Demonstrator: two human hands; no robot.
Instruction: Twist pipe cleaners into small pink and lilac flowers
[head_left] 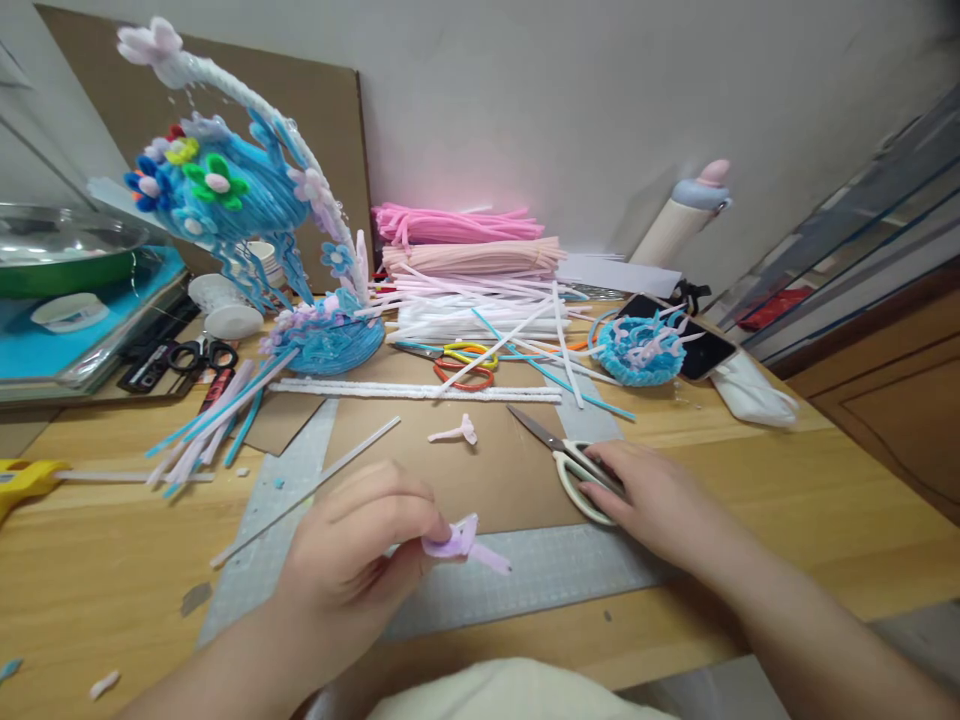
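Note:
My left hand [367, 550] pinches a small lilac piece of bent pipe cleaner [454, 540] between thumb and fingertips, its loose tail pointing right. On the right, my right hand [645, 490] has its fingers around the pale green handles of the scissors [581, 470]. Their blades are nearly together and point away to the left, over the brown cardboard [517, 495]. A small pale pink pipe cleaner flower with a stem [456, 432] lies on that cardboard between the hands. Under the cardboard is a grey cutting mat [540, 580].
Pink and white pipe cleaner bundles [472, 258] lie at the back. A blue flower-covered pipe cleaner piece [247, 185] stands left. Nearby are a glue stick [307, 492], a yellow glue gun [30, 482], orange-and-yellow scissors [465, 365], a blue round piece [637, 350] and a phone [705, 345].

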